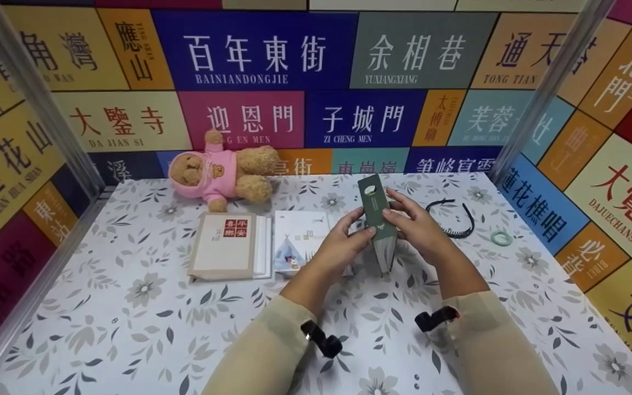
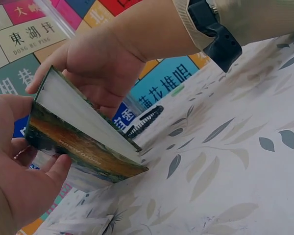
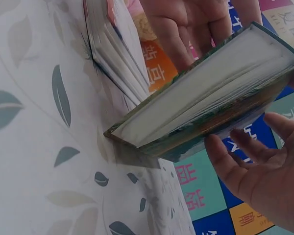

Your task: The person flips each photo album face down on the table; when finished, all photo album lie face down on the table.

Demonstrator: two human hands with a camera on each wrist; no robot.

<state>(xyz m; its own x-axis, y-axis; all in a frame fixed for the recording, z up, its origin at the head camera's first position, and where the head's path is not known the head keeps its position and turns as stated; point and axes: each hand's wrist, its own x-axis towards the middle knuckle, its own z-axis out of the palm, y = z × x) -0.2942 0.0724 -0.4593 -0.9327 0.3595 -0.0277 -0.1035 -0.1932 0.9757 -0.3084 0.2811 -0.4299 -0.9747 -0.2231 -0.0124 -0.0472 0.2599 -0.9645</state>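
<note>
Both hands hold one thing: the grip of the left hand (image 1: pixel 343 241) and of the right hand (image 1: pixel 417 227) closes from two sides on a thick dark green book with a white round mark on its cover (image 1: pixel 377 216). The book stands tilted in the middle of the head view, its lower corner touching the floral-patterned table (image 1: pixel 129 318), as the right wrist view shows; its upper end is in the air between the fingers. The pages are closed. My judgement is that the book is already lifted from lying flat but not yet placed anywhere.

Left of it in the frame lie a beige booklet with a red stamp (image 1: pixel 225 247) and a white card with a tent drawing (image 1: pixel 297 241). A teddy bear in a pink hoodie (image 1: pixel 220 173) lies in the upper left part.
</note>
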